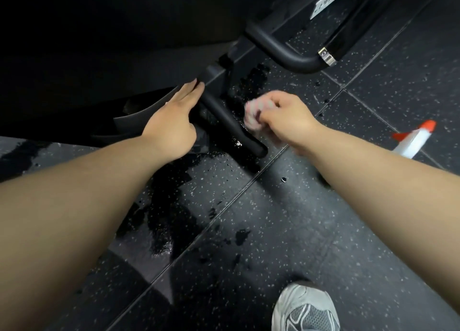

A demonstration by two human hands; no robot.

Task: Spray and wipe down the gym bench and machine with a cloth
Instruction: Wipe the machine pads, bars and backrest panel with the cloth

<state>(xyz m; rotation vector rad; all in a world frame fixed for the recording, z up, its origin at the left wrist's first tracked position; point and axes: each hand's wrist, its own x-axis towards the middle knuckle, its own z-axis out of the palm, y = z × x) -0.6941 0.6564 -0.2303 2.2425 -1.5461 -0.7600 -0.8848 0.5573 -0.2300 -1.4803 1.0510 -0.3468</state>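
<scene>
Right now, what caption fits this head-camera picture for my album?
Right hand holds a bunched cloth beside the wet bar; left hand rests flat on the machine; spray bottle nearby.

A dark, wet floor (311, 231) with gym things on it

The floor is made of big black tiles with tiny white specks, and thin lines run between the tiles. Shiny wet patches (164, 206) spread over the tiles in the middle (one small round drop (283, 179) sits alone near a line). A short black bar (231, 126) from the machine rests on the floor right in the wettest part. Farther back, a thick bent tube (278, 49) with a silver ring curves low over the tiles. A white spray bottle (413, 141) with an orange top lies at the right side, partly hidden. A grey and white shoe (306, 310) stands on the floor at the bottom.
</scene>
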